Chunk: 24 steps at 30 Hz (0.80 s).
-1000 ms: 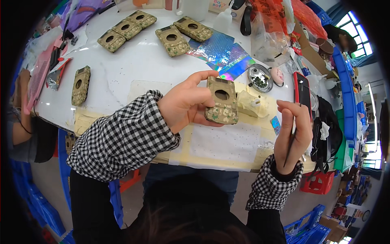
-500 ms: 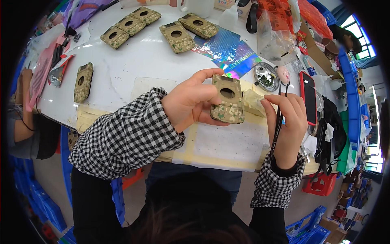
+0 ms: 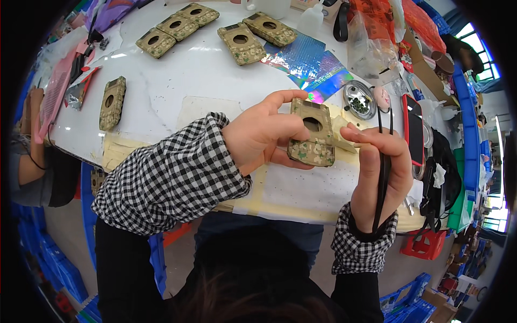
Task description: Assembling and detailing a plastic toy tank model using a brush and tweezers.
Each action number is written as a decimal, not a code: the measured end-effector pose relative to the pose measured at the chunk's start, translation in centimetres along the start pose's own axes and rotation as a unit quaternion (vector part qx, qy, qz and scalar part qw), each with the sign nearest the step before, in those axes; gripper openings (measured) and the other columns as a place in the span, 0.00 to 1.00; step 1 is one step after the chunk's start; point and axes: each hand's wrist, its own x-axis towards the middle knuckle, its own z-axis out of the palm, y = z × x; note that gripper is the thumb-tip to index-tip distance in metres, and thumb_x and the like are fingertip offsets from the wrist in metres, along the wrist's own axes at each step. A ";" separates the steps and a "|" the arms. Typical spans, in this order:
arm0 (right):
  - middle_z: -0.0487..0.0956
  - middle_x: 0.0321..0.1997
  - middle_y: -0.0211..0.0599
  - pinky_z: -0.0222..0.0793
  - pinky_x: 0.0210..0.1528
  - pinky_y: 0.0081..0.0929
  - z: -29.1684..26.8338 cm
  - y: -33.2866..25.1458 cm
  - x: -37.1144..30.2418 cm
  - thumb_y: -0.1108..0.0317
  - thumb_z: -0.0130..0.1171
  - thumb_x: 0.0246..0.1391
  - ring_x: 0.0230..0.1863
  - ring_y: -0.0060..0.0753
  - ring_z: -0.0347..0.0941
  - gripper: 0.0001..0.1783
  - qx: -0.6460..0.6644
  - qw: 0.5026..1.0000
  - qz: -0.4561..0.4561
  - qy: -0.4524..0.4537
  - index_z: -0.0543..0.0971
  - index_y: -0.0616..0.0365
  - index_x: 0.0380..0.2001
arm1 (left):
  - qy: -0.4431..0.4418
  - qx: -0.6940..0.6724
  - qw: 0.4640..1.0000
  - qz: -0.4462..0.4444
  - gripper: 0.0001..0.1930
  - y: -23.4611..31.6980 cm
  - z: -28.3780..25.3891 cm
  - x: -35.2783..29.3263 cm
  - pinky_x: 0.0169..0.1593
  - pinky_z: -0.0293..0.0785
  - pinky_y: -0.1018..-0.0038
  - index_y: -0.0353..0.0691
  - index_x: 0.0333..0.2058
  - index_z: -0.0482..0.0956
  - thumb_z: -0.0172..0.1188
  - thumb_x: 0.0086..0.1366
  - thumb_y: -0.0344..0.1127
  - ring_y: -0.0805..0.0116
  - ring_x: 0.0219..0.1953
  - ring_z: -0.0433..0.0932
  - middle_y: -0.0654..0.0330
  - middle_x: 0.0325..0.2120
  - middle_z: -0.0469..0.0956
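Note:
My left hand (image 3: 266, 132) holds a camouflage model tank hull (image 3: 315, 152) above the table's front edge, thumb on one side and fingers round the far end and underneath. The hull has a round hole in its top. To its right, my right hand (image 3: 396, 156) is closed round black tweezers (image 3: 383, 185) whose tips point up and away. Its thumb and forefinger are close together beside the hull; anything tiny between them is too small to make out. A crumpled cream-coloured piece (image 3: 342, 134) lies just behind those fingertips.
Several similar hulls (image 3: 241, 44) stand at the back, and another hull (image 3: 112, 103) at the left. A round dish (image 3: 359, 100) holds small dark green parts. Nearby are a red-edged phone (image 3: 414, 132), holographic sheets (image 3: 307, 59) and a plastic bag (image 3: 369, 46). Another person's arm (image 3: 29, 161) is at far left.
My right hand has turned, its forefinger now bent over toward the hull and the tweezers more upright. The hull in my left hand sits slightly further right in view, as the whole view has shifted.

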 end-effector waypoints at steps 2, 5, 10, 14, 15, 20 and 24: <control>0.76 0.35 0.42 0.66 0.48 0.23 0.4 0.2 0.0 0.76 0.50 0.59 0.40 0.26 0.73 0.04 0.042 0.999 0.026 0.001 0.72 0.66 0.36 | 0.003 0.015 1.000 -0.007 0.37 0.0 0.1 -0.1 0.47 0.78 0.61 0.38 0.61 0.44 0.53 0.55 0.27 0.59 0.45 0.75 0.50 0.49 0.66; 0.76 0.35 0.41 0.67 0.46 0.22 0.5 0.0 0.0 0.75 0.49 0.59 0.39 0.27 0.75 0.04 0.062 0.996 0.069 0.003 0.71 0.66 0.36 | 0.007 0.047 0.999 -0.018 0.33 0.0 0.2 -0.2 0.49 0.76 0.62 0.43 0.62 0.47 0.50 0.59 0.30 0.60 0.50 0.73 0.53 0.53 0.65; 0.74 0.35 0.39 0.69 0.43 0.20 0.7 0.1 0.0 0.76 0.49 0.59 0.39 0.28 0.77 0.04 0.054 0.997 0.060 -0.008 0.70 0.67 0.36 | 0.005 0.045 0.999 -0.014 0.34 0.0 0.3 -0.2 0.49 0.76 0.61 0.43 0.62 0.47 0.50 0.58 0.29 0.61 0.50 0.73 0.53 0.53 0.65; 0.74 0.35 0.39 0.69 0.43 0.20 0.7 0.2 0.0 0.76 0.49 0.59 0.39 0.27 0.77 0.04 0.058 0.996 0.062 -0.018 0.70 0.67 0.36 | 0.009 0.044 0.999 -0.019 0.33 0.0 0.2 -0.3 0.49 0.76 0.61 0.43 0.62 0.48 0.50 0.58 0.29 0.61 0.50 0.73 0.53 0.53 0.65; 0.74 0.35 0.39 0.69 0.43 0.20 0.7 0.2 0.0 0.77 0.49 0.59 0.39 0.27 0.77 0.04 0.056 0.996 0.062 -0.016 0.70 0.67 0.36 | 0.011 0.044 0.999 -0.018 0.33 0.0 0.2 -0.3 0.49 0.76 0.61 0.43 0.62 0.48 0.50 0.58 0.29 0.61 0.50 0.74 0.54 0.53 0.65; 0.74 0.35 0.39 0.69 0.43 0.20 0.7 0.2 0.0 0.77 0.49 0.59 0.38 0.27 0.77 0.04 0.053 0.997 0.061 -0.012 0.71 0.67 0.36 | 0.007 0.044 0.999 -0.016 0.33 0.0 0.4 -0.3 0.48 0.76 0.61 0.44 0.62 0.47 0.50 0.58 0.29 0.61 0.49 0.74 0.54 0.53 0.65; 0.74 0.34 0.39 0.69 0.43 0.19 0.7 0.3 -0.1 0.76 0.49 0.59 0.38 0.28 0.77 0.04 0.053 0.997 0.058 -0.015 0.70 0.67 0.36 | 0.010 0.046 0.999 -0.015 0.34 -0.1 0.2 -0.3 0.47 0.76 0.61 0.44 0.62 0.47 0.50 0.58 0.30 0.61 0.49 0.74 0.54 0.53 0.65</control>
